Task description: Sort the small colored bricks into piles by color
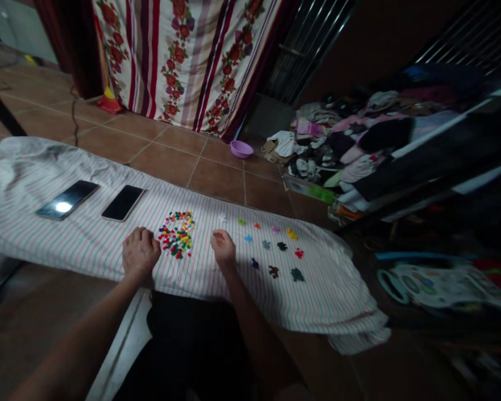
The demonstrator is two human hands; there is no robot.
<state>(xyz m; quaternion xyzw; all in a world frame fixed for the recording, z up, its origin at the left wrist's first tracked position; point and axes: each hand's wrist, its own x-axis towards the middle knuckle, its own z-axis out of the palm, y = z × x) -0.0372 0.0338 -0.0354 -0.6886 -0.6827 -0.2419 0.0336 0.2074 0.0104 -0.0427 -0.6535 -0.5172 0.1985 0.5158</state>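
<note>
My left hand [142, 250] rests on the striped cloth [209, 273], its fingers curled under, just left of a pile of small mixed-colour pieces [177, 245]. To the right of that pile, my right hand [224, 249] is closed with fingertips pinched together; whatever they may hold is too small to make out. Just beyond it lies a small white heap [222, 218]. Sorted single-colour heaps spread out to its right, among them green [241, 221], light blue [248, 238], yellow [291, 234], black [281, 246], red [299, 253] and brown [273, 272].
Two phones [123, 203] lie on the cloth at the left, one reflecting a bright light. Beyond the cloth-covered surface are a purple basin [241, 148] on the tiled floor, a floral curtain [179, 61] and a large clothes pile [342, 133] at right.
</note>
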